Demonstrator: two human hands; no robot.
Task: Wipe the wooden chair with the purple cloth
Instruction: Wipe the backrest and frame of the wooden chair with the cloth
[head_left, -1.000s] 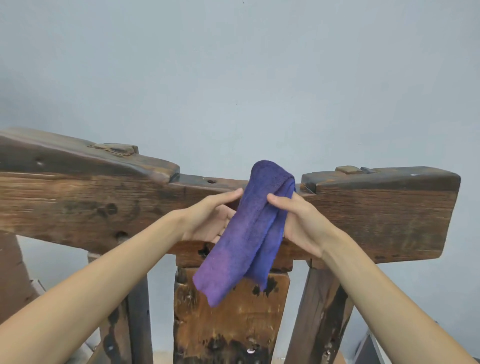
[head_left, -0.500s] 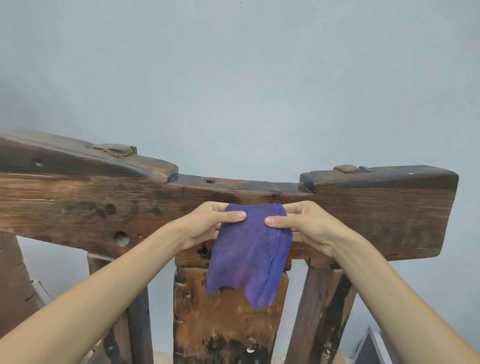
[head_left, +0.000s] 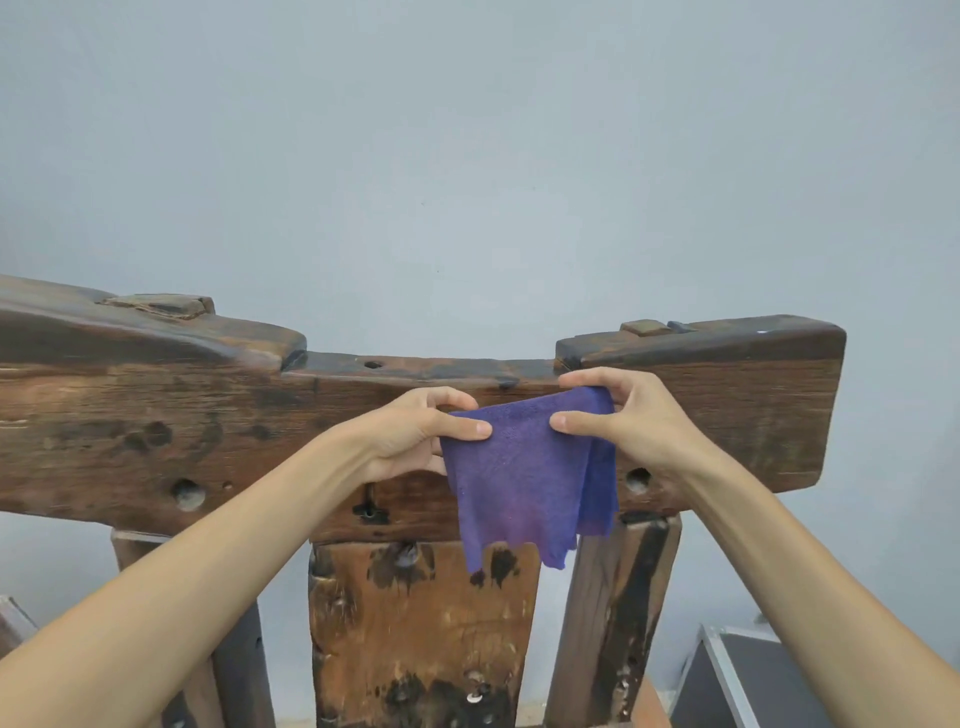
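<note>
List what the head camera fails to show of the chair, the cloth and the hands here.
- Chair: seat and legs cut off by the bottom edge; the top rail's left end runs off the left edge.
- Rail face behind the purple cloth: covered, so wiped or not is unclear.
- Left hand and right hand: fingers behind the cloth are hidden.

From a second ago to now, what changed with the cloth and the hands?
The purple cloth, bunched and folded over a second ago, has been opened out and now hangs flat, shifted slightly right. The left hand and right hand have spread apart, each still pinching a top edge. The wooden chair has not moved.
</note>
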